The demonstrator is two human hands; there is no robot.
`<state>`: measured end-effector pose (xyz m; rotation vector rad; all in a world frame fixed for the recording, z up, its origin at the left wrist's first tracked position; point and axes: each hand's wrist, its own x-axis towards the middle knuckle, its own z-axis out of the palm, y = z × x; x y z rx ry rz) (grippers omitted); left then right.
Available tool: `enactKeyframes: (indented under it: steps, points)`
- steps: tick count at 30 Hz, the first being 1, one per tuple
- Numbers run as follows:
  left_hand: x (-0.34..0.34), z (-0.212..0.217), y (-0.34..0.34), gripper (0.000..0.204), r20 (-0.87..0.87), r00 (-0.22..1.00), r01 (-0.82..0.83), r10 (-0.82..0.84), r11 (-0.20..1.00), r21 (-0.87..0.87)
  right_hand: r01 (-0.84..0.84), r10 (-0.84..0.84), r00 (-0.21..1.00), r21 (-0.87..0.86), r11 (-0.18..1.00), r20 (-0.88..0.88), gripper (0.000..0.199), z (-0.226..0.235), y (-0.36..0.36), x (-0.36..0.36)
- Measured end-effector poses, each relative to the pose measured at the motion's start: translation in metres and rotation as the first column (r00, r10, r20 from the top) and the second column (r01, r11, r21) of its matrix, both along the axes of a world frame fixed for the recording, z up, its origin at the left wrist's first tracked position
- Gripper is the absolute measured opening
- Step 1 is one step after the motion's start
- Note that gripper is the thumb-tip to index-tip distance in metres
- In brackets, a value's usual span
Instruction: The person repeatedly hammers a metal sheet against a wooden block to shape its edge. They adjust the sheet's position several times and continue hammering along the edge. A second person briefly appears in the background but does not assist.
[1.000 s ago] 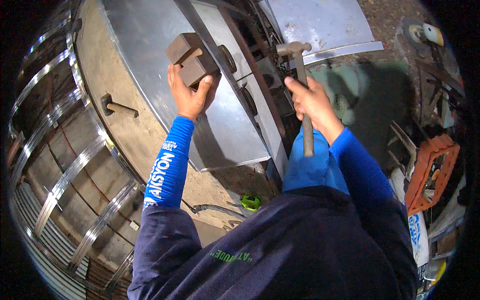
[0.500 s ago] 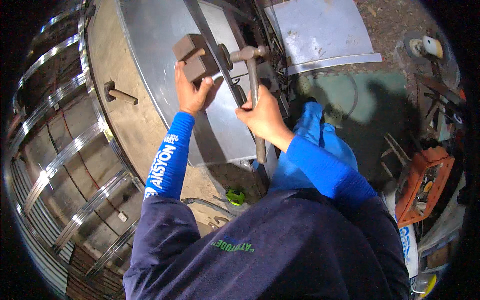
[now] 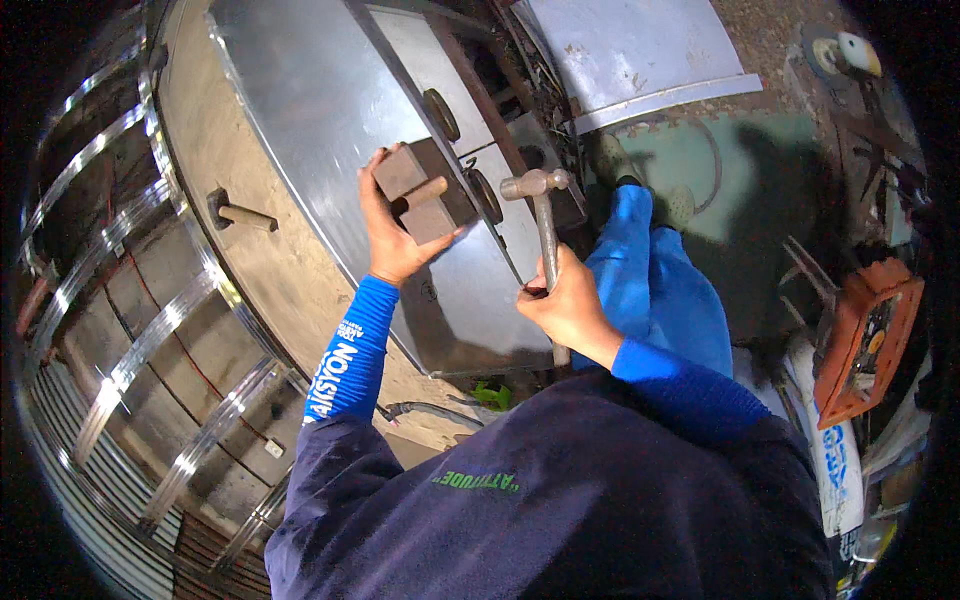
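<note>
My left hand is wrapped round a heavy brown block, thumb on its near side and fingertips over its far left edge. A short rounded rod lies across the block's face; whether the two are joined I cannot tell. The block is over a grey metal sheet, beside a long dark metal edge. Closed on a ball-peen hammer is my right hand, holding it by the handle, head pointing away from me. The hammer head is just right of the dark edge, apart from the block.
A second hammer lies on the tan surface left of the sheet. Pale panels lie at the far right, near an angle grinder. An orange box stands at the right. Shiny metal framing runs along the left.
Both hands have shifted right and nearer to me. The block has been turned, so the rod now shows across its face. The hammer is still in my right hand.
</note>
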<state>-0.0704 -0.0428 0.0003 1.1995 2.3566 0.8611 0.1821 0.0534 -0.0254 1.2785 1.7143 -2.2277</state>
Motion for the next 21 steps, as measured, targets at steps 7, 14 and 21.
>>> enactKeyframes:
  steps: [7,14,21]
  points:
    - [-0.053,-0.02,0.023,0.135,-0.004,0.981,-0.192,0.192,0.981,0.028,0.001,-0.003,0.998,-0.033,0.999,-0.058,0.04,-0.007,-0.001,0.002]
    - [-0.066,-0.032,0.004,0.135,-0.205,0.979,-0.001,-0.005,0.999,-0.033,0.004,0.01,0.998,-0.207,0.978,0.066,0.039,-0.024,0.054,-0.003]
    - [-0.057,-0.021,0.017,0.128,-0.032,0.989,-0.143,0.142,0.989,-0.024,0.266,-0.27,0.963,-0.178,0.947,0.002,0.039,-0.036,0.131,-0.023]
